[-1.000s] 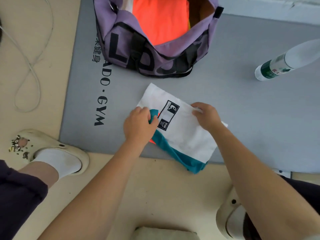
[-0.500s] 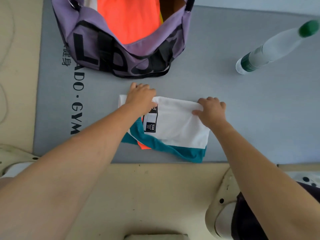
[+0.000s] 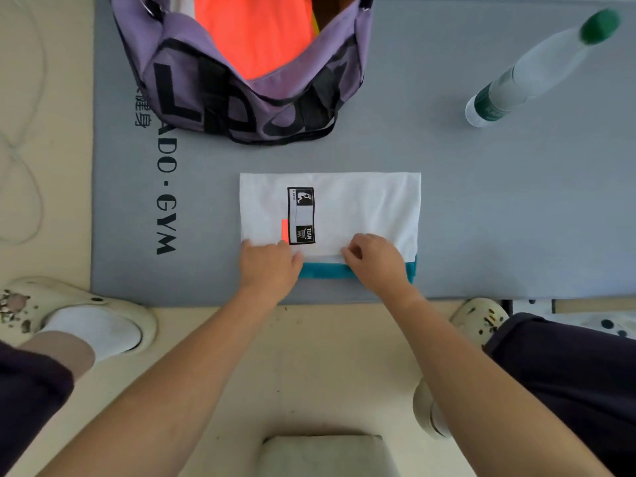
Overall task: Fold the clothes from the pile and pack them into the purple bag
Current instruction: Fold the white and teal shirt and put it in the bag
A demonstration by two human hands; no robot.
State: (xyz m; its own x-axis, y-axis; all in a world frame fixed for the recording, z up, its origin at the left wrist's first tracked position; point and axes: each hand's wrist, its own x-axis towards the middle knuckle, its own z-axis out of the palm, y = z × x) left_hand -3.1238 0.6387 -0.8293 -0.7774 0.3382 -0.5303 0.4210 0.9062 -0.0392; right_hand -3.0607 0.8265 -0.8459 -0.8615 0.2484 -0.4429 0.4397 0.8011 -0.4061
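A folded white garment (image 3: 361,204) with a teal band along its near edge and a black patch lies flat on the grey mat, just in front of the open purple bag (image 3: 241,108). Folded orange clothing (image 3: 254,36) fills the bag. Both hands are at the garment's near edge. My left hand (image 3: 270,266) grips the left near corner with curled fingers. My right hand (image 3: 375,261) pinches the white layer just above the teal band. The fingertips of both hands are hidden in the fabric.
The grey gym mat (image 3: 516,218) lies on a beige floor. A clear water bottle (image 3: 537,70) with a green cap stands on the mat at the far right. My two pale clogs (image 3: 93,321) flank the mat's near edge. A white cable (image 3: 31,187) loops at the left.
The garment went from skewed to lying square and flat on the mat. Both hands moved from its far edge to its near edge.
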